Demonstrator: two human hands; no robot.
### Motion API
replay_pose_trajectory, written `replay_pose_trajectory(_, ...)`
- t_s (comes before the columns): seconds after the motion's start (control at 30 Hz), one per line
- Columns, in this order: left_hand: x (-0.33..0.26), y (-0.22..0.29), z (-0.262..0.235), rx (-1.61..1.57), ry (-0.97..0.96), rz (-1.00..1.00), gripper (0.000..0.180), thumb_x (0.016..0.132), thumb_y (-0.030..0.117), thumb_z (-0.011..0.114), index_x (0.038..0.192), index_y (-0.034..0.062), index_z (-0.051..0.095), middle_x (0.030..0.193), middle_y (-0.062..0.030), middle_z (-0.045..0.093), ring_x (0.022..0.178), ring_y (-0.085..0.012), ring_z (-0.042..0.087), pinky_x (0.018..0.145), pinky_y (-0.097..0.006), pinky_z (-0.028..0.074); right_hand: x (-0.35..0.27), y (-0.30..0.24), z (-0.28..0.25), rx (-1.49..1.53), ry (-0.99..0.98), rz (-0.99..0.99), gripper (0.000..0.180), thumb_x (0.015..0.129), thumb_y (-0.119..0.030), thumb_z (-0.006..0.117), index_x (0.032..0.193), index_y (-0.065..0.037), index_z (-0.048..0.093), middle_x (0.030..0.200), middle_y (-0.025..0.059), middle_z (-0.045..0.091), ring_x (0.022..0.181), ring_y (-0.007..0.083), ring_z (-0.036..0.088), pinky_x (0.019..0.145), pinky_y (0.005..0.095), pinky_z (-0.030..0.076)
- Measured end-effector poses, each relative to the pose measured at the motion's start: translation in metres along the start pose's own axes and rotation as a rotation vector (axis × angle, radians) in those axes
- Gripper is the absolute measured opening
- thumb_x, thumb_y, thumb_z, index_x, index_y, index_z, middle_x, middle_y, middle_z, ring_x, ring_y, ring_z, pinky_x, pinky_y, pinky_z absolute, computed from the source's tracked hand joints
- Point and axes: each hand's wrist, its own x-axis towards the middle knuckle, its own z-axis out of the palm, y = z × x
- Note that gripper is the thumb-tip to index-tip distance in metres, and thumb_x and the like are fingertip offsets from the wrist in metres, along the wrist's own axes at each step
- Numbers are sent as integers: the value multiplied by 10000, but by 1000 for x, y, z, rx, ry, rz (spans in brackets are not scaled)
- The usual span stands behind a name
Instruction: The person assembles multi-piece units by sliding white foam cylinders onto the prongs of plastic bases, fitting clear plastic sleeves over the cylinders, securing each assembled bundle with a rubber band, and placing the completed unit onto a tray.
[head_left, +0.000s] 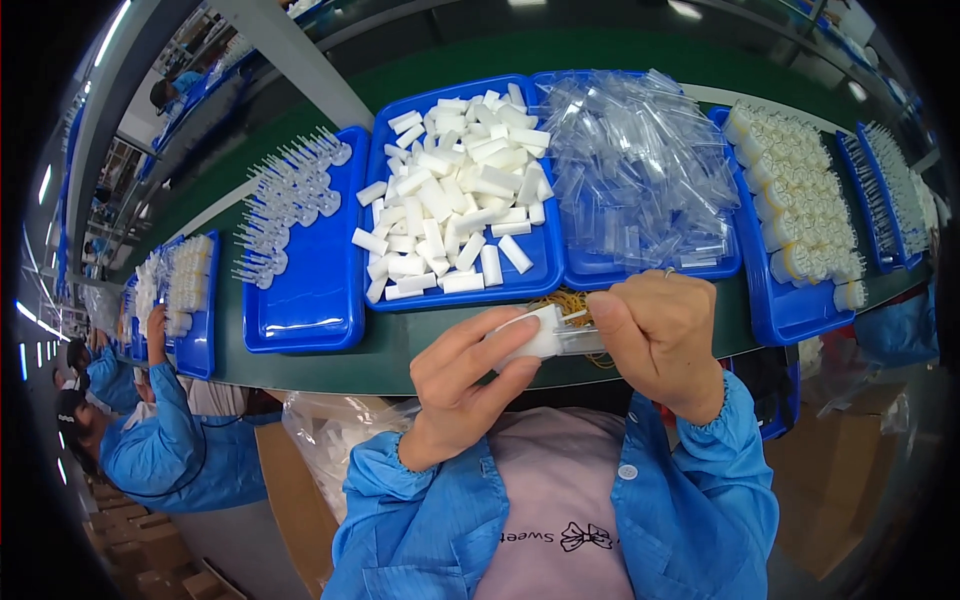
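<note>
My left hand (465, 380) pinches a white piece (545, 335) between thumb and fingers, just above the near edge of the bench. A clear plastic part (580, 343) reaches from this piece towards my right hand (660, 340). The right hand is closed like a fist, thumb on the near side, close beside the left. By its thumb shows a thin white stem (575, 316); what the closed fingers hold is hidden. Behind the hands lies a bundle of yellowish rubber bands or thread (570, 302).
Past my hands stand a blue tray (465, 298) of white foam-like blocks (440, 195) and another of clear plastic sleeves (640, 160). Thin-stemmed clear parts (290, 205) fill a tray at left, yellowish-white round parts (795, 200) one at right. A co-worker (185, 440) sits far left.
</note>
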Motion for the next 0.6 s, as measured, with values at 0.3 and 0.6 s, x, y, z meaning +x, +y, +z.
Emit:
replay_pose_trajectory(0.3,-2,-1,5,70,-16,83,380,672,72,782,1041,70,693,1015,-136,668,856,-260,663,712,-312,539,1,6,-5,70,-45,78,319,870,-181,614,576,-58,623,481,89,519,389,243,503,378,351,328)
replay_pose_trajectory(0.6,-2,0,9,-26,-4,13,345,689,6,748,1028,39,694,1003,-155,666,855,-248,661,728,-299,529,-4,13,4,57,34,-16,323,841,-184,642,547,-68,578,475,77,498,402,240,502,393,357,347)
